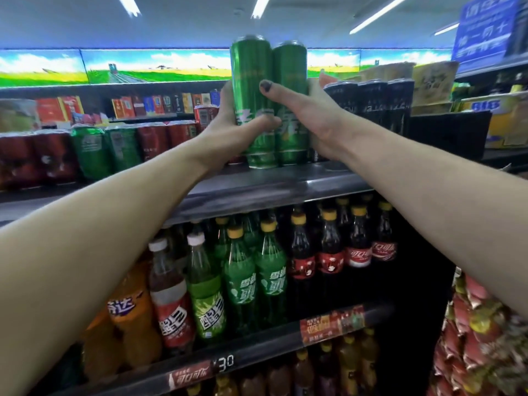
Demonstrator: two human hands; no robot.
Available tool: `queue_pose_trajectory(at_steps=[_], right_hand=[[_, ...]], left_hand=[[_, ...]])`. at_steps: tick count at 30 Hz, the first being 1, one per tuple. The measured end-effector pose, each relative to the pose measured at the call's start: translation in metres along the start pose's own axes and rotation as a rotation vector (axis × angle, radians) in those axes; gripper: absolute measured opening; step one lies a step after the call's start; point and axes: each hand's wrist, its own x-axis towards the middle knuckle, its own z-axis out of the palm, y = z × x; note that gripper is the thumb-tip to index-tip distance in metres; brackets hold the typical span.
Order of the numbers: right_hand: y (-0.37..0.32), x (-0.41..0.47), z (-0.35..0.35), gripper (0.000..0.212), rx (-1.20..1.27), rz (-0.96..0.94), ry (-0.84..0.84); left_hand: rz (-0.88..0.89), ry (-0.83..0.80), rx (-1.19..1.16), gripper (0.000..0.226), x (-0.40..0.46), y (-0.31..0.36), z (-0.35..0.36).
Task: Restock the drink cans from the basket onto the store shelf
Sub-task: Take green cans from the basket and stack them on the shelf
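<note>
A person's left hand (228,130) and right hand (320,121), each grip wrapped round a tall green can (251,81), set the pair on the top shelf (257,184), likely next sliding them back beside the black cans (371,104).

A pale ceiling (185,27) runs overhead, crossed by long fluorescent tube lights (260,5) that glow white; below it a lit panoramic banner (114,67) of green fields and blue sky stretches along the far wall; a blue hanging sign (483,30) with white characters sits at upper right; dark metal shelving (271,190) fills the middle, its upper ledge grey and worn; a lower rail carries a red price strip (331,324) and a tag reading 30 (227,361); rows of plastic bottles (251,275) stand beneath; stacked cardboard boxes (505,118) rest at right; bright snack packets (480,338) hang at lower right; boxed goods (57,108) line the far shelf at left.
</note>
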Motion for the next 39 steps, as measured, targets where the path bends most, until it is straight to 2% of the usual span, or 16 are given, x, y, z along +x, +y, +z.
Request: queue_pose_trajectory(at_steps=[2,5,8,14,19,23,27,32,36,39], right_hand=[[0.012,0.003,-0.006,0.111,-0.023,-0.005,0.003],[0.022,0.002,-0.012,0.116,-0.066,-0.014,0.026],[0.019,-0.01,-0.009,0.114,-0.213,-0.008,0.045],[0.021,-0.019,-0.007,0.078,-0.585,-0.076,0.1],[0.026,-0.014,-0.008,0.056,-0.643,-0.143,0.155],[0.029,-0.012,-0.001,0.066,-0.61,-0.144,0.193],[0.032,-0.014,-0.004,0.061,-0.566,-0.133,0.254],[0.036,-0.017,-0.006,0.066,-0.606,-0.065,0.269],[0.025,-0.019,-0.002,0.069,-0.766,0.02,0.273],[0.013,-0.024,0.001,0.082,-1.013,0.064,0.258]], left_hand=[[-0.027,-0.049,0.035,0.07,0.002,-0.007,0.003],[-0.053,-0.103,0.064,0.081,0.005,-0.013,0.005],[-0.083,-0.146,0.1,0.092,0.004,-0.015,0.004],[-0.119,-0.087,0.099,0.089,0.008,-0.023,0.005],[-0.134,-0.108,0.097,0.096,0.016,-0.03,0.005],[-0.103,-0.105,0.071,0.082,0.019,-0.036,0.002],[-0.103,-0.143,0.13,0.09,0.017,-0.039,0.004],[-0.091,-0.13,0.134,0.09,0.021,-0.041,0.006],[-0.096,-0.09,0.129,0.098,0.023,-0.046,0.006],[-0.093,-0.075,0.138,0.1,0.025,-0.048,0.007]])
